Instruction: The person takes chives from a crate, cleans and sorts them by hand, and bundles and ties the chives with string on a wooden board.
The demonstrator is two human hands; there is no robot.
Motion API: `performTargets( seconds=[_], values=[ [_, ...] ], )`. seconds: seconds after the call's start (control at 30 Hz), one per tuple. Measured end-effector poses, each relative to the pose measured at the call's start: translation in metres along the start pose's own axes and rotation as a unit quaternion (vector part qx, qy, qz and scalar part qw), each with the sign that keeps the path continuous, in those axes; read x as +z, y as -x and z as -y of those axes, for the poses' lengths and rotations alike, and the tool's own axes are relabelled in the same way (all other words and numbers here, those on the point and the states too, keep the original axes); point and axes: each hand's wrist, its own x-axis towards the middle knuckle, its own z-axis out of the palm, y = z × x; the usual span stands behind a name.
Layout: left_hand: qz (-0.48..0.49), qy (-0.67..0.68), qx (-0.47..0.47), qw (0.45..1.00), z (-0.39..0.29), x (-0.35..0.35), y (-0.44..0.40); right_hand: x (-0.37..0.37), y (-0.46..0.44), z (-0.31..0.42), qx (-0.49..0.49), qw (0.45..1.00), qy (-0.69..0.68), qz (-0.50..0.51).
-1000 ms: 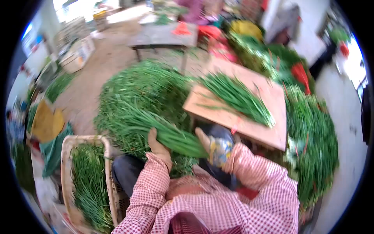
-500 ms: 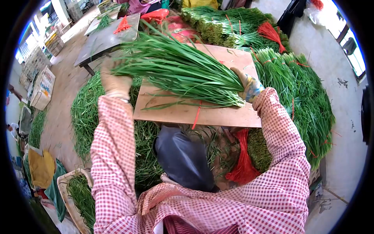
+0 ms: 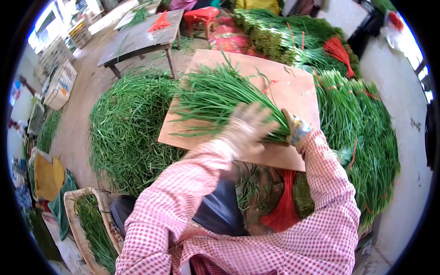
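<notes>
A loose bunch of garlic chives (image 3: 215, 94) lies across a wooden board (image 3: 300, 103), leaf tips to the left and stem ends to the right. My right hand (image 3: 297, 129), in a patterned glove, is closed around the stem end near the board's right side. Over the front of the bunch, close to the stems, is my left hand (image 3: 250, 128) in a pale glove. Its fingers are spread and blurred by motion; I cannot tell whether the palm touches the leaves.
Left of the board rises a heap of loose chives (image 3: 130, 123). Tied chive bundles (image 3: 341, 105) are stacked along the right, with red ties (image 3: 339, 52) on top. More red ties (image 3: 284, 206) hang below the board. A grey table (image 3: 137, 39) and red stool (image 3: 201, 16) stand behind.
My left hand has swept from the leaf tips at the left to near the stems. The leaves lie lower on the board. My right hand keeps its hold, and the view has shifted.
</notes>
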Motion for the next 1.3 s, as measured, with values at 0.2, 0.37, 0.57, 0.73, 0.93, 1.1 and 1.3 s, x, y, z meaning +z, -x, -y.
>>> performTargets(
  seconds=[0.2,0.37,0.57,0.73,0.93,1.1,1.3],
  values=[
    [0.241,-0.034,-0.123,0.962,0.004,0.026,-0.065,0.003,0.005,0.007,-0.004,0.999,-0.021,-0.033],
    [0.269,0.005,-0.172,0.948,0.012,0.038,-0.069,-0.02,-0.006,0.008,0.003,0.995,0.05,0.085],
    [0.151,0.028,-0.172,0.973,0.015,0.05,-0.066,-0.03,-0.009,0.048,-0.059,0.988,0.146,-0.005],
    [0.129,0.124,-0.113,0.977,0.023,0.046,-0.07,0.019,-0.028,0.002,-0.126,0.99,-0.012,-0.055],
    [-0.101,0.103,-0.177,0.974,0.005,0.01,0.03,0.037,-0.052,-0.042,-0.087,0.988,-0.084,-0.091],
    [-0.2,0.094,-0.251,0.943,-0.064,-0.088,0.182,-0.003,-0.074,-0.004,-0.118,0.992,0.033,0.032],
    [-0.362,0.048,-0.371,0.854,-0.172,-0.152,0.364,-0.014,-0.085,0.175,-0.248,0.961,0.118,0.005]
  ],
)
